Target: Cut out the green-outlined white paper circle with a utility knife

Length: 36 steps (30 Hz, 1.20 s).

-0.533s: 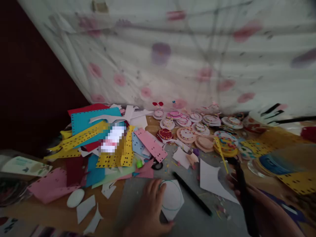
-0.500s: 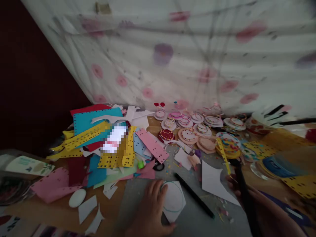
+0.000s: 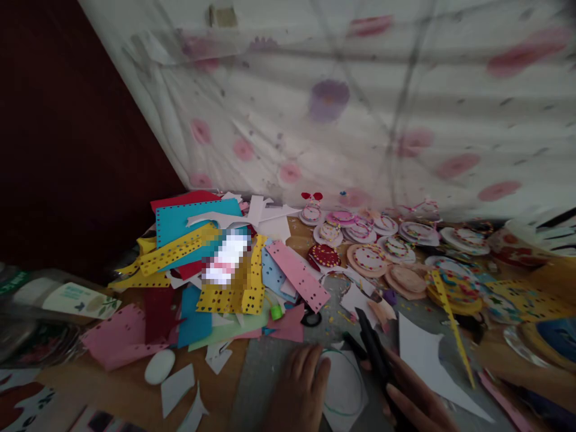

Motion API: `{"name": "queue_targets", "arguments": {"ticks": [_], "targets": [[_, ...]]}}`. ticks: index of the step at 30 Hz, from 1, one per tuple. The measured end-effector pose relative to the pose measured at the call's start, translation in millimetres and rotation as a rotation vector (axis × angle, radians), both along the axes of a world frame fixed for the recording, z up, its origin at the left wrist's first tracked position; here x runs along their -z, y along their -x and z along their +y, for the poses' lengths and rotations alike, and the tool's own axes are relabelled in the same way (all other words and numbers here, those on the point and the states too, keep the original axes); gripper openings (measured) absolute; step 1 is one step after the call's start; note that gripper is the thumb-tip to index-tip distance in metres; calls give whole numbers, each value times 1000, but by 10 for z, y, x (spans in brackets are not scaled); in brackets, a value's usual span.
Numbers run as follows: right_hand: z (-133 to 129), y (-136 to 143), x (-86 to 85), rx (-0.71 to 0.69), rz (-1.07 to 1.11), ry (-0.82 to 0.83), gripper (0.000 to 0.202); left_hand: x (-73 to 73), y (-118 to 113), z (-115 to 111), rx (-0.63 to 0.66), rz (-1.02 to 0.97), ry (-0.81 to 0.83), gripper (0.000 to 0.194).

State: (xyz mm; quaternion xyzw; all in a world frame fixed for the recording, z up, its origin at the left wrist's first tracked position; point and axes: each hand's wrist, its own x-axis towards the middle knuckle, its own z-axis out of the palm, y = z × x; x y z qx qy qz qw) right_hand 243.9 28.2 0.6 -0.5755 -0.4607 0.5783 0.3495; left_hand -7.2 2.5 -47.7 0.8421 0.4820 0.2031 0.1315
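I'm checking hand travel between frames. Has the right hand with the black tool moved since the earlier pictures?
Yes. The right hand with its black tool has moved left: earlier it was right of the white pointed paper scrap, now it is left of it, beside the circle-marked paper.

Two bare hands at bottom of frame. Left hand [image 3: 299, 390] near bottom middle: fingers long, lying close together, nails short and plain. No ring, no glove, no watch on it. Wrist cut off by bottom edge, no sleeve showing there.

Right hand [image 3: 416, 399] at lower right of middle: fingers long, nails plain with no paint. No ring, no glove. Wrist runs out of frame at bottom edge, so sleeve cannot be told. Light dim, so small marks on hands too dark to tell.
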Motion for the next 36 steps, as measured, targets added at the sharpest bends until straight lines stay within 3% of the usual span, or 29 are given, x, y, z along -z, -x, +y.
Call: {"name": "queue_targets", "arguments": {"ticks": [4,11,16,20,24,27,31,36], "targets": [[53,94,144,-1,-73,-91,55,-43,10,6,7,38,-4,59],[241,123,30,29,-2,-76,70,90,-41,4,-54,88,-135,47],[298,71,-40,99,-42,-139,72,9,-10,5,-47,-65,-88,51],[217,34,-248,58,-109,-182,59,-186,-18,-4,-101,-468,67,57],[106,84,-493,-55,-38,-129,54,-571,-110,105,-247,-864,311,45],[49,207,-601,-102,87,-99,54,-898,-205,260,-142,-1157,531,51],[8,405,-667,-73,294,-51,65,-1117,-309,387,-24,-1248,687,40],[-8,514,-768,-43,385,-11,66,-1139,-352,404,-143,-1203,670,18]]}}
